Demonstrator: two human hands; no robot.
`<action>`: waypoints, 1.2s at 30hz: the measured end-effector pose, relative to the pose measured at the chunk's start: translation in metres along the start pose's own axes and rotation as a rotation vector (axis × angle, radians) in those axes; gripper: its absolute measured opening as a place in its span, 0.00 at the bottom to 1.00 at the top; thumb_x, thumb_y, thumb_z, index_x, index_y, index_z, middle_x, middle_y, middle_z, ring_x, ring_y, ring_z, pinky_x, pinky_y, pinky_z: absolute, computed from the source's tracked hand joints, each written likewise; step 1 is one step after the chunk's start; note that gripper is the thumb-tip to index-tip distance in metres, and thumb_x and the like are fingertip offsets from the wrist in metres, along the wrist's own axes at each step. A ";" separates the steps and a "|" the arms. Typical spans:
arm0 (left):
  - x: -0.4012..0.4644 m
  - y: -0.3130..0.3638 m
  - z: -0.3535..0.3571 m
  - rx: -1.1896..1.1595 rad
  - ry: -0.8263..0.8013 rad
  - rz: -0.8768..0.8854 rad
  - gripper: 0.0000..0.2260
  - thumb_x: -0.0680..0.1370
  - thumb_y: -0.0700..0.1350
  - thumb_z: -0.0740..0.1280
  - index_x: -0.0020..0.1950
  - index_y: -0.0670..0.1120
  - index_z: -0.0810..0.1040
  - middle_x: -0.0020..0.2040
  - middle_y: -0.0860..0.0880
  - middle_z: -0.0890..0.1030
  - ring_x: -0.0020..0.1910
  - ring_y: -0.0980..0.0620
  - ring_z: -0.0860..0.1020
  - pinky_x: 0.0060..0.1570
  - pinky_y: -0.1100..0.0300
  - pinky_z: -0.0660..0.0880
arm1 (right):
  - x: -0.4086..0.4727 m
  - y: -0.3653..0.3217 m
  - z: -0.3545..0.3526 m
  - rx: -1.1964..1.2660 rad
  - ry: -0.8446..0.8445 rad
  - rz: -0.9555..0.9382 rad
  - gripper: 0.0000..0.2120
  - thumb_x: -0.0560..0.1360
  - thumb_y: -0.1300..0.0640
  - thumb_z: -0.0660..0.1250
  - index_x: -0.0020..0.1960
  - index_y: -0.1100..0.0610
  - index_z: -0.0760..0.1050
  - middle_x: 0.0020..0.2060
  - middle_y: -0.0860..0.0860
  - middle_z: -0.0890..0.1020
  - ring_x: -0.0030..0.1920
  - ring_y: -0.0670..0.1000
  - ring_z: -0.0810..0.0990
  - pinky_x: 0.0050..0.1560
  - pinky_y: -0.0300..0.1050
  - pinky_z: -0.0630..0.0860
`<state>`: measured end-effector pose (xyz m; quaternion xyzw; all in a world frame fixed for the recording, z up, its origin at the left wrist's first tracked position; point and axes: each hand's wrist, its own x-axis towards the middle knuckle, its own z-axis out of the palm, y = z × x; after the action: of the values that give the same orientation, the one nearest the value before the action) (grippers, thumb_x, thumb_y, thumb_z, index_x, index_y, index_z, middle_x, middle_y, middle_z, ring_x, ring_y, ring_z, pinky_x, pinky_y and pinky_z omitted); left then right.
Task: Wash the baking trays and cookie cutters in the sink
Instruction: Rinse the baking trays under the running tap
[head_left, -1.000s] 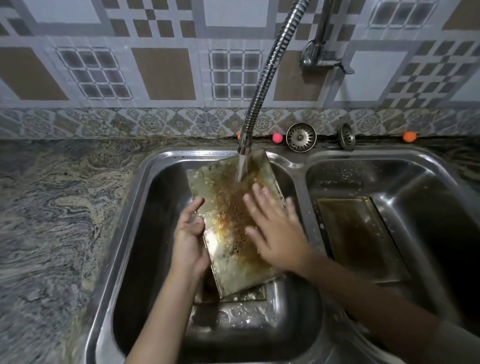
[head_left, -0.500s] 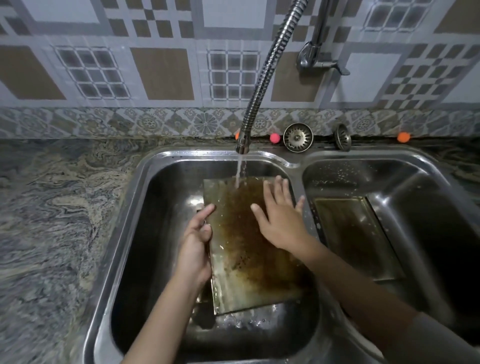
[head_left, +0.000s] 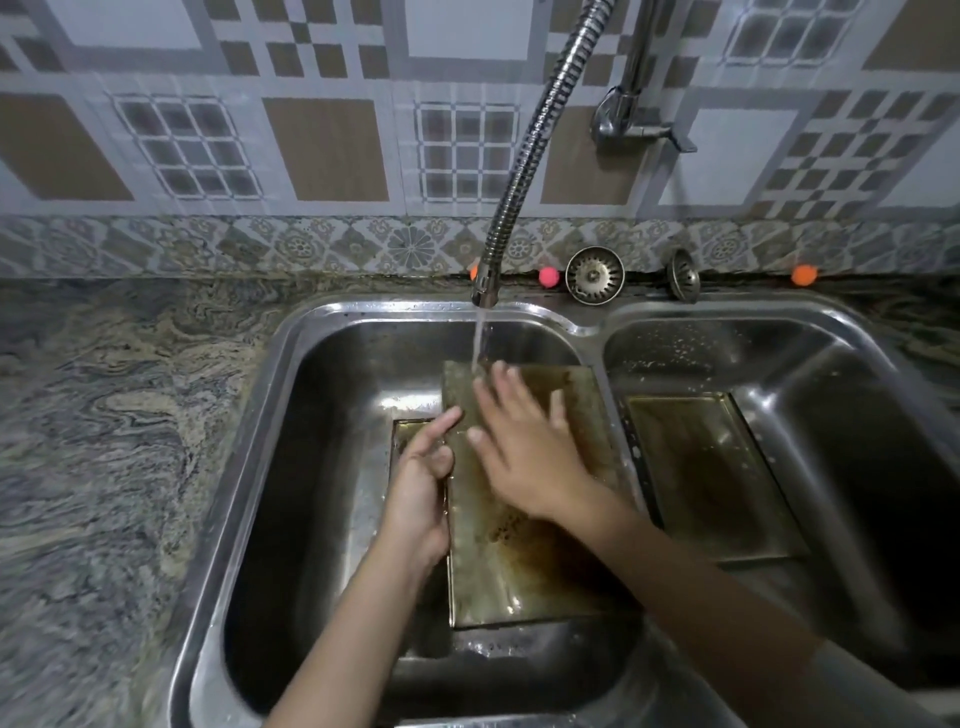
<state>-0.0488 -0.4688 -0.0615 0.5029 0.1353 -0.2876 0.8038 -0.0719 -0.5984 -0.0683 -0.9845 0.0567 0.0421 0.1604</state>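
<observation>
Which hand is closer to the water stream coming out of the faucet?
The right hand: its fingertips reach up to the water stream. The left hand is lower and further left, holding the baking tray by its left edge.

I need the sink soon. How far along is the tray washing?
Nothing looks finished. In hand: the left hand holds the edge of a stained tray in the left basin while the right hand rubs its top under the running tap. Brown residue covers much of it. Left: a second tray beneath it, another tray in the right basin. No cookie cutters are visible.
</observation>
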 end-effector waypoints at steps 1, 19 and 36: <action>0.001 0.003 -0.001 -0.021 0.022 0.007 0.21 0.79 0.31 0.50 0.63 0.45 0.76 0.54 0.45 0.81 0.47 0.50 0.82 0.44 0.56 0.78 | -0.011 -0.008 0.007 0.003 -0.012 -0.103 0.28 0.81 0.43 0.44 0.78 0.49 0.42 0.77 0.47 0.37 0.76 0.47 0.34 0.74 0.63 0.37; 0.020 0.014 -0.020 -0.085 0.126 0.100 0.18 0.80 0.38 0.51 0.63 0.43 0.76 0.55 0.44 0.80 0.61 0.41 0.75 0.62 0.45 0.71 | -0.059 0.032 -0.035 1.707 0.062 0.272 0.20 0.80 0.55 0.58 0.68 0.38 0.70 0.64 0.46 0.78 0.62 0.51 0.78 0.58 0.53 0.76; 0.084 -0.062 -0.086 0.876 0.258 -0.070 0.10 0.73 0.34 0.66 0.50 0.46 0.79 0.50 0.44 0.80 0.53 0.43 0.77 0.57 0.53 0.74 | -0.093 0.112 -0.117 0.623 0.419 0.501 0.32 0.80 0.60 0.61 0.75 0.37 0.53 0.73 0.47 0.65 0.55 0.46 0.75 0.55 0.46 0.76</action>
<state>-0.0127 -0.4402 -0.1883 0.8223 0.1170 -0.2797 0.4817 -0.1703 -0.7319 0.0167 -0.8326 0.3344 -0.1398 0.4188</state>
